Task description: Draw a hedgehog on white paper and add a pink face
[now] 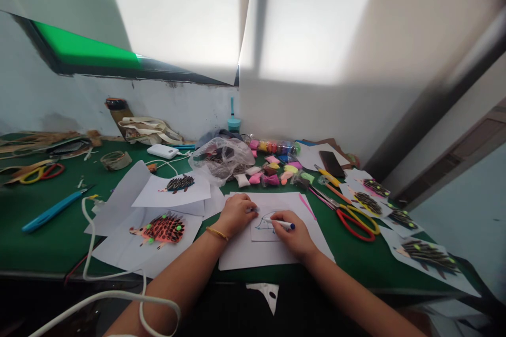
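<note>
My right hand [291,231] is closed round a white marker [281,224] with a dark blue end. Its tip is at a blue outline drawing [264,222] of a rounded animal on a small white sheet [261,236]. That sheet lies on larger white paper [241,259]. My left hand [238,215] rests at the left edge of the small sheet, fingers bent together around a small bluish-grey item [252,209], too small to name for certain. A pink strip [307,206] lies at the paper's upper right.
Hedgehog pictures [164,231] lie left, several more [429,259] right. Red-and-yellow scissors [358,224] and a phone [331,163] are on the right. Clay packets [271,180] and a plastic bag [223,158] stand behind. A blue craft knife [55,210] and white cable [90,253] lie left.
</note>
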Demonstrator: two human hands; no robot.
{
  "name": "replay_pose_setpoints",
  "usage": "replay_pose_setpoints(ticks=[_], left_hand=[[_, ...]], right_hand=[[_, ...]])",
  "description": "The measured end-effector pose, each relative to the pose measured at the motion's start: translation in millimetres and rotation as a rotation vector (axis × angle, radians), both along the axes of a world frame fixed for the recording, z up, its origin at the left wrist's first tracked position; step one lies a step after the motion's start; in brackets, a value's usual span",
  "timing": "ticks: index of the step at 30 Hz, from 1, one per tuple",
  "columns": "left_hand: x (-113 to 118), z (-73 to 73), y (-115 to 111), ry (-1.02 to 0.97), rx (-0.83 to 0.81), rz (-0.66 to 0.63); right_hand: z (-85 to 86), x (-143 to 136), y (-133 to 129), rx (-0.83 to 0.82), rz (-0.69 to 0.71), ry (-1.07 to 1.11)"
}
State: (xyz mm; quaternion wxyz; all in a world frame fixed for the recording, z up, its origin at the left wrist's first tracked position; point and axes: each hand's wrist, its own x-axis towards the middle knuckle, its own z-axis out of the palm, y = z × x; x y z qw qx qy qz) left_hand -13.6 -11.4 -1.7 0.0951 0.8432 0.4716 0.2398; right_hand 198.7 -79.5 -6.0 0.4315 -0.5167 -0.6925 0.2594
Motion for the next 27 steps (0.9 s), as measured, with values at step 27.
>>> replay_pose_setpoints(ticks=[27], left_hand=[[-0.9, 1.0, 0.5, 0.003, -0.016, -0.002]], right_hand=[[4.8, 28.8, 13.5, -0.087, -0.268, 0.317]])
